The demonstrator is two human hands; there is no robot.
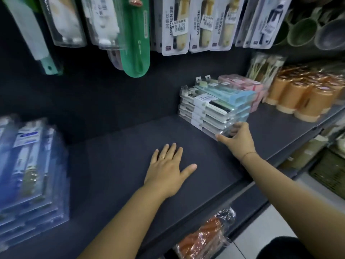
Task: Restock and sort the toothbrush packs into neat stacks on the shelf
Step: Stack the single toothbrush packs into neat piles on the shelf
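Nearest me, under the shelf edge, a clear crinkled bag of orange goods (203,238) lies on the lower level. At my left, a blurred stack of blue blister packs (31,174) sits on the dark shelf (112,146); each has a white-and-blue label that I cannot read.

My left hand (168,171) lies flat on the bare shelf board, palm down, fingers straight and spread. It holds nothing, and there is a thin gold ring (161,157) on one finger.

Further in and to the right, my right hand (238,139) grips the near end of the stack of toothbrush packs (211,109). My thumb runs along the bottom corner and my fingers curl over the lowest packs. The stack stands on the right part of the shelf, close to the back wall. Its clear packs are banded with white paper labels, and the print on them is too small to read. Pale blue packs lie on top, and a pile of pink packs (240,83) sits just behind.

To the right of those stand orange cups (302,94) wrapped in clear film.

Above, on the back wall, hang grey cards (175,25) printed "CONDENSE" down the side, one with a white price sticker. A green oblong case (137,43) hangs to their left.
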